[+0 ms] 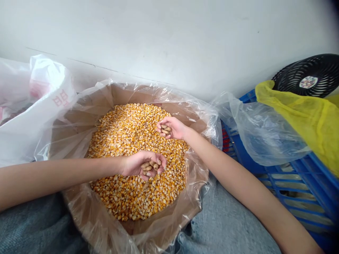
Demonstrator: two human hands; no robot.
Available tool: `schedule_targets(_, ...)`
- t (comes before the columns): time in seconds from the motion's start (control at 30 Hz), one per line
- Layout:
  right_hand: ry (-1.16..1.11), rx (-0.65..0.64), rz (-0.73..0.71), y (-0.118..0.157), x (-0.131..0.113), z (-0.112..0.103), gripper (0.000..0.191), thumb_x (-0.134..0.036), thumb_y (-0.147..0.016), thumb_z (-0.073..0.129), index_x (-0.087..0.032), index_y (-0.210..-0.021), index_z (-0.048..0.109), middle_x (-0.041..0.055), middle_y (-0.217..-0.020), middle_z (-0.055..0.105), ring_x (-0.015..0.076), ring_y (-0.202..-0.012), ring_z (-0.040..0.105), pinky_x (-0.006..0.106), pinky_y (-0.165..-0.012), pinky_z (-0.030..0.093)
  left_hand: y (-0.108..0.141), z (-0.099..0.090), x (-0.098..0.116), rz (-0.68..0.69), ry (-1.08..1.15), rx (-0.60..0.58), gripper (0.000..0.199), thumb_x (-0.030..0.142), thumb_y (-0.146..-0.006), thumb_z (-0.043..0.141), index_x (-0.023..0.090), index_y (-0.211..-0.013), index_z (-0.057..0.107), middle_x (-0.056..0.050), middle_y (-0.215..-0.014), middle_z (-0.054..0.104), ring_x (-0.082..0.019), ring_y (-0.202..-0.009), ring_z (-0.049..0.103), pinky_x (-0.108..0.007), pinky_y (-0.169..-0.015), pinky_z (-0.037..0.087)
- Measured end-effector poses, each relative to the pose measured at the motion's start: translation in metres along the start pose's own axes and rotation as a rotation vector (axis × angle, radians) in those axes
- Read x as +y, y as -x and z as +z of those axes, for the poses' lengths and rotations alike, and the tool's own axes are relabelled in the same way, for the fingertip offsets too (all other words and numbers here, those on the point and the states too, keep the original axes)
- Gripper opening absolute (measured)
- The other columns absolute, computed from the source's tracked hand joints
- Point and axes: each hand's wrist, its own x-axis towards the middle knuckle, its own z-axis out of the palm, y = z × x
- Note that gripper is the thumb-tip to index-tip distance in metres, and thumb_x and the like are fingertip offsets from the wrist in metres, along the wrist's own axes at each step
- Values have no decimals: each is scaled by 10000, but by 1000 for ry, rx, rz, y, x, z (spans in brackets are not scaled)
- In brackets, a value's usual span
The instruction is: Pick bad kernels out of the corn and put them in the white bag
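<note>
Both hands are over a heap of dried corn kernels point(122, 130) in a cardboard box point(127, 94) lined with clear plastic. My left hand point(136, 163), palm up, curls round several peanuts in their shells point(150, 165). Farther off and to the right, my right hand point(176, 126) cups several more unshelled peanuts point(166, 130), its fingers bent toward the left. A gap separates the two hands. One peanut point(146, 186) seems to lie on the corn just below my left hand.
White sacks point(50, 102) stand to the left of the box. On the right a blue plastic crate point(293, 187) carries a clear plastic bag point(270, 130), a yellow mesh bag point(304, 116) and a black fan point(309, 76). A white wall point(169, 42) rises behind.
</note>
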Motion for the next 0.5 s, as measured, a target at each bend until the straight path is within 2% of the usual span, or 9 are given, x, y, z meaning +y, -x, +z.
schedule_targets(0.1,-5,13,-64,-2,1,1,254,-367,-749,362,-166,-600,316,-42,-545,374,32,-402,327,135,-321,160,-1,3,-4,-36,-231,75,324,389,-810,218,166,-656,396,34,-542,386,-62,-413,307,-192,-381,274)
schedule_targets(0.17,45,43,-85,-4,3,0,297,-401,-750,398,-168,-592,303,-54,-533,349,23,-380,277,136,-314,134,1,6,-9,34,-597,68,371,421,-807,275,156,-584,409,31,-499,409,-65,-416,352,-197,-406,288)
schedule_targets(0.27,227,92,-96,-8,9,-4,344,-476,-737,410,-166,-601,348,-55,-526,356,19,-370,247,144,-315,144,8,13,-17,245,-1257,25,244,306,-796,379,158,-637,491,-4,-556,534,-97,-468,460,-220,-432,284)
schedule_targets(0.37,624,162,-96,-9,16,-8,385,-529,-695,438,-154,-609,437,-43,-506,391,25,-379,298,154,-338,206,14,20,-24,392,-1654,-21,71,175,-753,451,172,-748,522,-16,-552,571,-124,-469,502,-246,-411,253)
schedule_targets(0.43,1027,250,-31,-10,19,-10,341,-473,-669,496,-140,-595,504,-24,-487,432,43,-401,360,166,-367,247,17,22,-27,434,-1748,-43,56,134,-726,477,171,-742,516,-10,-514,563,-131,-449,505,-259,-393,234)
schedule_targets(0.5,1383,350,96,-10,21,-11,240,-364,-643,542,-128,-606,567,13,-524,512,79,-460,445,181,-405,290,17,22,-27,456,-1779,-38,55,115,-714,486,167,-714,506,-7,-487,553,-131,-432,502,-264,-382,219)
